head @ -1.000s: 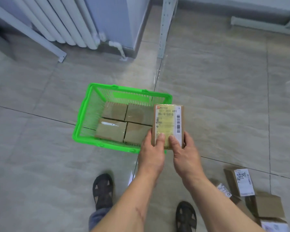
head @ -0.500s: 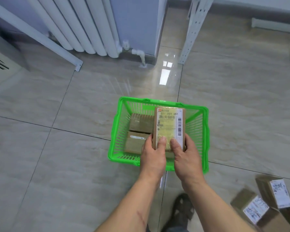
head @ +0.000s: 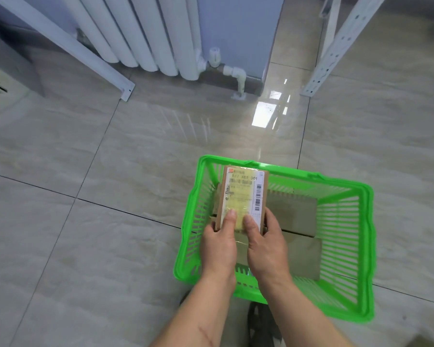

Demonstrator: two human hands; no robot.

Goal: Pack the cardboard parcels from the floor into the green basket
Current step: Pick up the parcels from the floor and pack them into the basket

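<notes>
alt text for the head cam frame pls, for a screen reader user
Two bare hands, left hand and right hand, hold a labelled cardboard parcel over the left side of a green basket that already has plain cardboard parcels lying flat inside. The basket stands on a glossy tiled floor, with a white radiator at the wall beyond.

even, soft daylight filled the scene, bright but not harsh. a window glare patch [head: 263,116] shone on the glossy floor [head: 85,246] beside faint streaked reflections. shadows were weak and diffuse, the darkest lying under the radiator [head: 145,33]. wide-angle distortion bent the straight bracket [head: 336,43] and tile joints toward the edges. slight motion blur softened the upper corners and the label [head: 243,196], whose small print could not be read. the basket [head: 368,246] looked oversaturated, its green bleeding at the rim.
</notes>
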